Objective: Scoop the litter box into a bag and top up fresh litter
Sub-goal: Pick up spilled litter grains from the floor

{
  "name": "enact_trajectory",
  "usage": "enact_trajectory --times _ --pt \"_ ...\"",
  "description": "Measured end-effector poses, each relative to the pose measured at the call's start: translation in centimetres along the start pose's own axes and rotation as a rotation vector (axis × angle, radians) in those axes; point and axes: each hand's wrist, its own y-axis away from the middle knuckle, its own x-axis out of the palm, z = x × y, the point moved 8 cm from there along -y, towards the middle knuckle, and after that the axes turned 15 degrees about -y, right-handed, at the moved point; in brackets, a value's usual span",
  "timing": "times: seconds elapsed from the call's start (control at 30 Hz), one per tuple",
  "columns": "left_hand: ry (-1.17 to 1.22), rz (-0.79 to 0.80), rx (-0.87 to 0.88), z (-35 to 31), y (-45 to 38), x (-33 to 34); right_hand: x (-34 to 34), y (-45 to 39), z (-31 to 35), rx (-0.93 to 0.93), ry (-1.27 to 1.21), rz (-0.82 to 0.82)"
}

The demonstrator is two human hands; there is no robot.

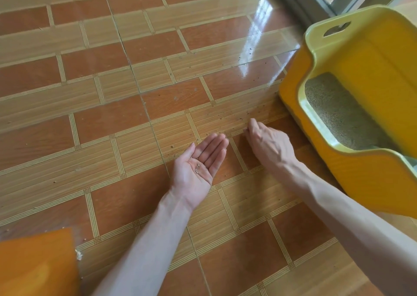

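Observation:
A yellow litter box with a pale green rim stands on the floor at the right, holding grey-beige litter. My left hand lies palm up just above the floor, fingers straight, with several small litter grains in the palm. My right hand is palm down just left of the box's front wall, its fingertips curled down at the floor among scattered grains; what they pinch is hidden.
Glossy orange and tan tiled floor spreads to the left and back. An orange flat object fills the bottom left corner. A grey door frame stands behind the litter box.

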Motion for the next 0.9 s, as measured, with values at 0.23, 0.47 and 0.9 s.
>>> enact_trajectory --times 0.23,0.47,0.9 --pt "-0.002 -0.012 0.003 -0.3 0.1 -0.2 0.5 0.1 1.1 -0.059 0.255 0.096" --pt "0.006 -0.020 0.008 -0.6 0.3 -0.3 0.6 0.4 1.3 0.059 0.314 0.162" --pt "0.006 -0.035 0.005 -0.8 0.6 -0.2 -0.8 -2.3 -0.1 0.122 -0.090 0.009"
